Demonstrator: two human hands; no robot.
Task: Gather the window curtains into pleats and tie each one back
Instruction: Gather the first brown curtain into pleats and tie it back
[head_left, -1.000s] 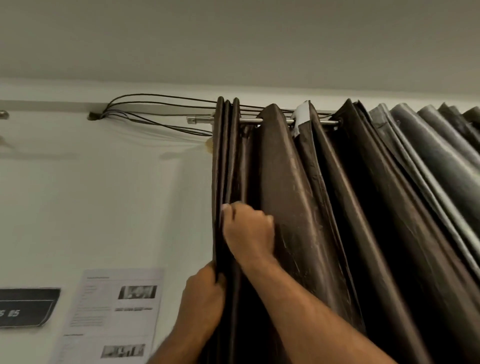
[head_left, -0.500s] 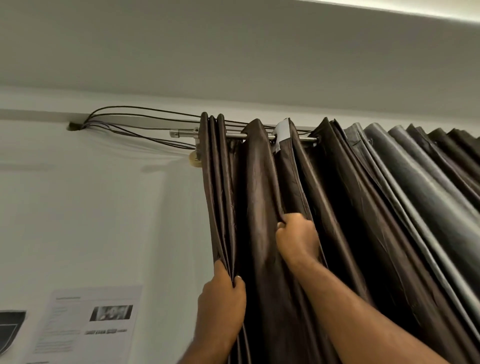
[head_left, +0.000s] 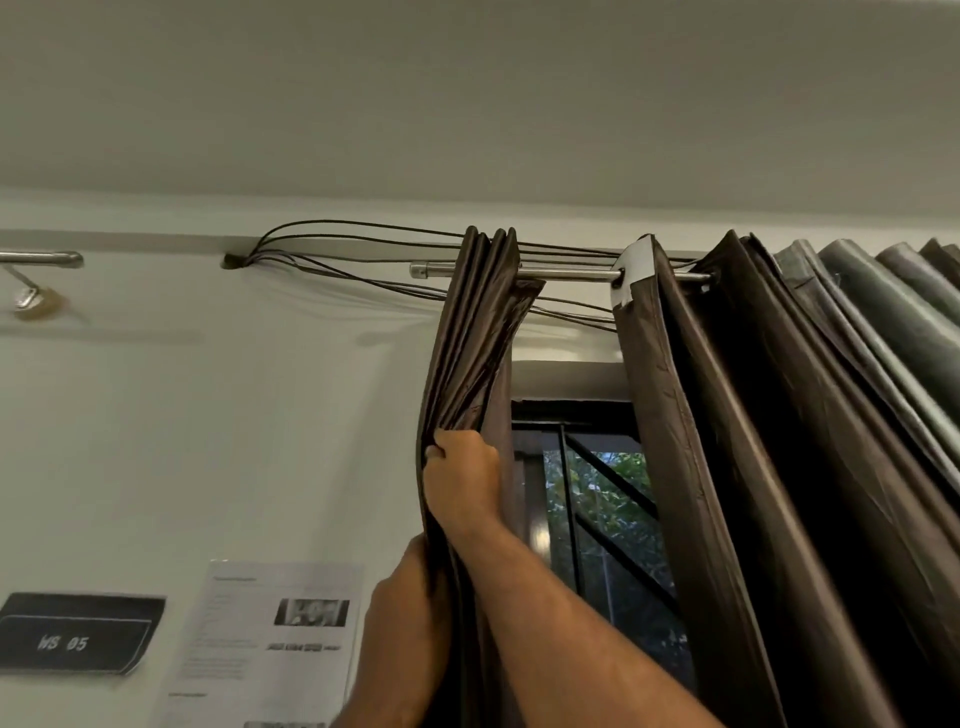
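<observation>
You are in the gathering step, and the first panel looks almost done; the left curtain (head_left: 475, 332) hangs from the left end of the curtain rod (head_left: 571, 272), folded into a tight stack of narrow pleats. Well below the rod, your right hand (head_left: 460, 480) grips that stack; its fingers are curled round the front edges and pinch the folds together. Lower again beneath the rod, your left hand (head_left: 410, 613) clasps the same stack from the wall side; its fingers pass behind the cloth, so I cannot tell whether they are spread or pressed together.

A stretch of the rod is bare between the two panels, and the window (head_left: 597, 525) shows beneath it; right of that stretch the second curtain (head_left: 696, 467) hangs from the rod in broad, loose folds, not yet gathered.

The next move, as I judge it, is the tie-back; no tie or cord is in view beneath the rod, so you will have to free one hand to fetch it. Let one hand take the whole stack first; the cloth looks glossy and likely to slip, and pleats held by one hand may fan open. Bind it lower down, then turn to the panel at the right of the rod.
</observation>
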